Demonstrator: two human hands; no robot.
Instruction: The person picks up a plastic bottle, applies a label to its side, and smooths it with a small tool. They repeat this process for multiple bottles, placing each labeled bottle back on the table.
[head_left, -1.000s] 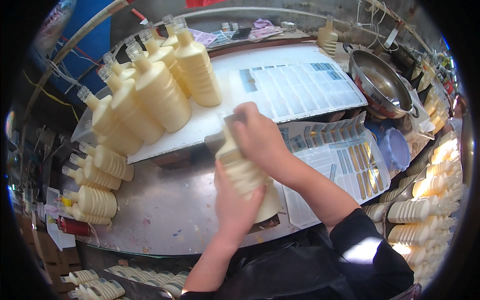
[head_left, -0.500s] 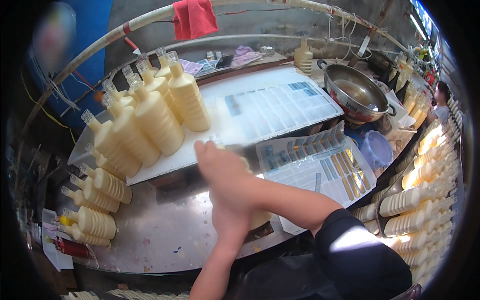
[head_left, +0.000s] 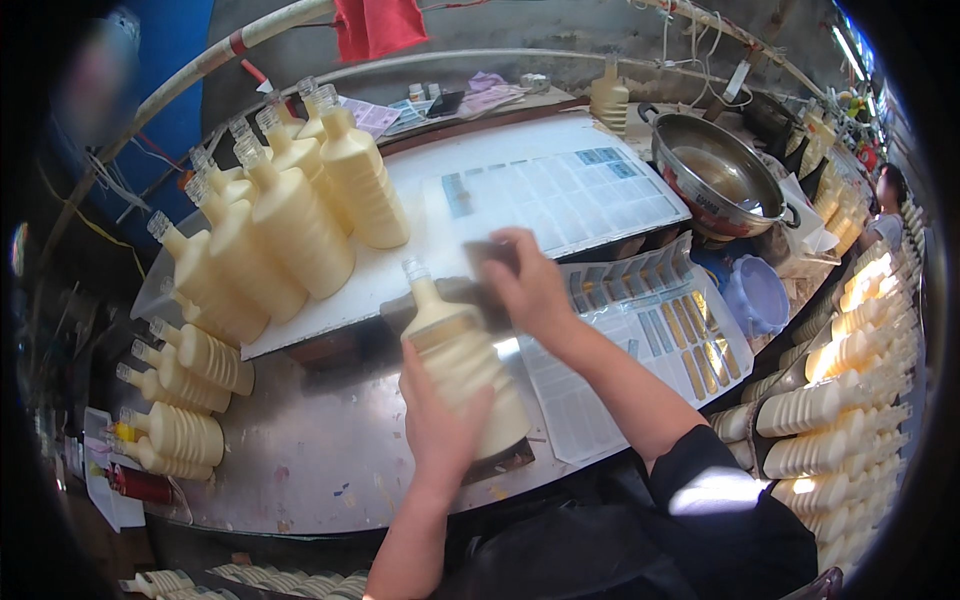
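Note:
My left hand (head_left: pixel 440 410) is closed round the side of a cream, ribbed bottle (head_left: pixel 500 400) with a clear neck, which leans back a little over the metal bench. A greyish band lies across its shoulder. Just right of the neck, my right hand (head_left: pixel 530 290) pinches a small dark flat piece (head_left: pixel 486 256), too blurred to name; it is apart from the bottle. Sheets of gold and dark decals (head_left: pixel 650 350) lie under my right forearm. Beyond, more decals on a clear sheet (head_left: pixel 560 200) lie on the white board (head_left: pixel 390 290).
Several cream bottles (head_left: pixel 290 220) stand on the board's left end; others lie on the bench (head_left: pixel 300 470) at left. A wide metal pot (head_left: pixel 720 170) and purple basin (head_left: pixel 755 295) are at right, beside rows of stacked bottles (head_left: pixel 810 430). A red cloth (head_left: pixel 380 25) hangs from a pole.
My right hand has moved off the bottle to the right, uncrossing from my left arm and uncovering the bottle's neck and front. My left hand still holds the bottle.

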